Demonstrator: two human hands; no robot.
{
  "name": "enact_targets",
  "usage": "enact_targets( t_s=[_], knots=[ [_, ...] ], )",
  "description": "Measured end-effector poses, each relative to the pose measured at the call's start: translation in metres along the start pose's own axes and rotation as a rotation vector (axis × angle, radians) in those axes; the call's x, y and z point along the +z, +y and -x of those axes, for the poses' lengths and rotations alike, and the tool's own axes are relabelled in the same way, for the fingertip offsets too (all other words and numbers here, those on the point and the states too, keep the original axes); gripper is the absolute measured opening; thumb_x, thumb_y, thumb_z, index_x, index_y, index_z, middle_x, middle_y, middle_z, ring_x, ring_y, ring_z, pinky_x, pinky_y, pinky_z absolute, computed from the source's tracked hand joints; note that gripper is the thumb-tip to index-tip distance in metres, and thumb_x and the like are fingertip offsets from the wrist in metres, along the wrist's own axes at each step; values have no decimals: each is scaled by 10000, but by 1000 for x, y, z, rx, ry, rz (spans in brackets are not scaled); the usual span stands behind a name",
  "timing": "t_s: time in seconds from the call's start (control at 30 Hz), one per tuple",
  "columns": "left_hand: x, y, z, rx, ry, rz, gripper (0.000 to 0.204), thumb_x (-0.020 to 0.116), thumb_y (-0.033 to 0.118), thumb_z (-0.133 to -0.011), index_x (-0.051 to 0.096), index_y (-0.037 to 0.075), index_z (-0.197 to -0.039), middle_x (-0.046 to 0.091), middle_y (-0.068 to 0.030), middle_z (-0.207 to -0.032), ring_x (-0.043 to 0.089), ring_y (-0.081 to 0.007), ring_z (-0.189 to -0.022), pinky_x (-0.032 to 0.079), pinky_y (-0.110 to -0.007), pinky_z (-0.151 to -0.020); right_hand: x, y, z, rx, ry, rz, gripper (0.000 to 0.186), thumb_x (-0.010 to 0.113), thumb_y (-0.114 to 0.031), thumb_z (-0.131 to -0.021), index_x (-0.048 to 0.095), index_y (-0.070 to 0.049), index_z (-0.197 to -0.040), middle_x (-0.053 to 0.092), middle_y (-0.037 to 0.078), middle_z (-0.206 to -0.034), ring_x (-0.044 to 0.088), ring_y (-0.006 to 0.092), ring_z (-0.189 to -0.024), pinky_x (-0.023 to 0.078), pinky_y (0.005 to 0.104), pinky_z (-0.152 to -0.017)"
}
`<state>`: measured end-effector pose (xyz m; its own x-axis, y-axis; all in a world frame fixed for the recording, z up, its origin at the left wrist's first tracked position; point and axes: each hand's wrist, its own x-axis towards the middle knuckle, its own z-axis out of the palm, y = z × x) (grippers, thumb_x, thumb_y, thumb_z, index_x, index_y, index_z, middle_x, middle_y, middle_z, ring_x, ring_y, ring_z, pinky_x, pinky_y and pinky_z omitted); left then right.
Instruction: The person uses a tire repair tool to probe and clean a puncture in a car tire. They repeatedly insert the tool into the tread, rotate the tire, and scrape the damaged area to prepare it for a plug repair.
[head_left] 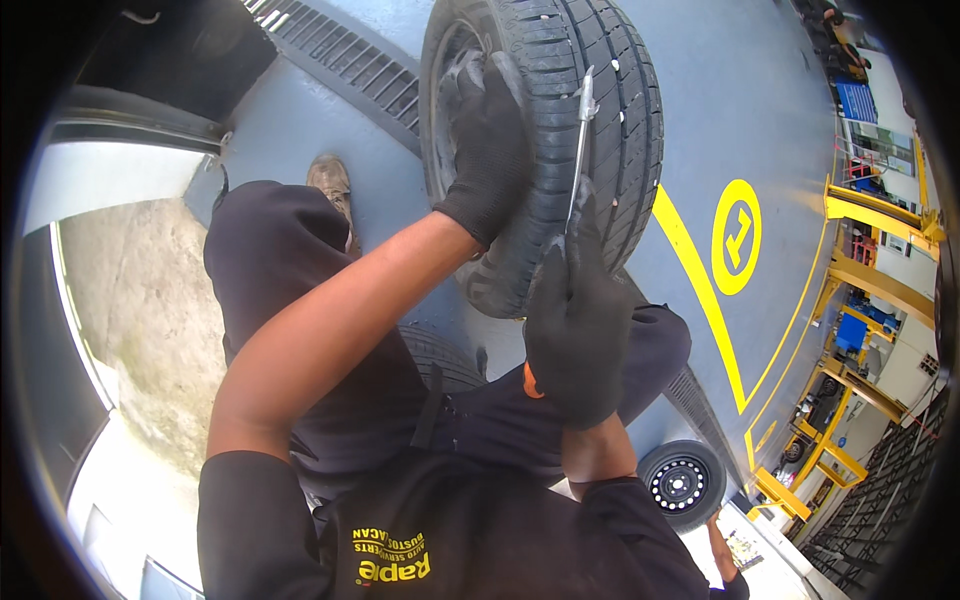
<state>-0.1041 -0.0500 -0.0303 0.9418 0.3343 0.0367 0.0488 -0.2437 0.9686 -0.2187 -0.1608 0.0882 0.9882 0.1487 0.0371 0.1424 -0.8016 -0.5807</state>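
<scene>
A black tyre on a wheel stands upright in front of me, its tread turned toward my right and small pale bits in its grooves. My left hand, in a dark glove, grips the sidewall edge, fingers curled toward the rim. In a dark glove too, my right hand is closed round a slim screwdriver-like tool with a long metal shaft. Something orange shows below that hand, perhaps its handle end. The silvery tip lies over the tread; whether it touches the rubber I cannot tell.
Between my legs lies another tyre, partly hidden. A wheel with a black steel rim is at lower right, near another person's arm. A floor grate runs at upper left. Yellow lift posts stand far right.
</scene>
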Motion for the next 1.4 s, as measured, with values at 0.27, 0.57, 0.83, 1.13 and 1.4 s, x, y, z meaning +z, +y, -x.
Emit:
enact_targets(
  t_s=[0.27,0.57,0.83,1.13,1.4],
  knots=[
    [-16,26,0,-329,-58,247,637,325,455,-1102,451,-104,-1379,623,-335,-1222,618,-448,-1179,424,-488,-1060,-3,-11,3,67,-41,78,588,547,-54,-933,493,-8,-1516,585,176,-602,640,250,-500,494,375,-550],
    [-17,37,-3,-67,258,296,554,421,304,-1069,389,-29,-1511,473,-349,-1435,493,-494,-1330,380,-525,-1123,-49,-22,-12,182,-97,-372,612,525,13,-927,502,-45,-1536,640,29,-840,522,58,-649,417,240,-581],
    [-22,70,0,573,281,-12,632,616,20,-931,449,82,-1536,341,-213,-1548,345,-381,-1471,305,-534,-1219,-118,-33,-84,-20,-320,-245,448,612,-50,-922,665,-61,-1366,590,3,-775,473,54,-641,415,244,-618],
    [-29,80,-3,618,296,-165,321,695,99,-911,753,141,-1223,574,-99,-1296,488,-282,-1240,441,-409,-997,-123,37,-116,-129,-502,-1199,442,636,-269,-989,659,126,-1187,729,206,-964,705,188,-693,546,251,-575],
    [-17,78,-8,621,213,-34,267,639,104,-975,733,43,-1217,666,-90,-1103,594,-213,-1011,467,-349,-945,-89,28,-131,-257,154,-971,316,661,-242,-1033,632,25,-1199,685,116,-1018,630,111,-743,519,265,-622]
  ],
)
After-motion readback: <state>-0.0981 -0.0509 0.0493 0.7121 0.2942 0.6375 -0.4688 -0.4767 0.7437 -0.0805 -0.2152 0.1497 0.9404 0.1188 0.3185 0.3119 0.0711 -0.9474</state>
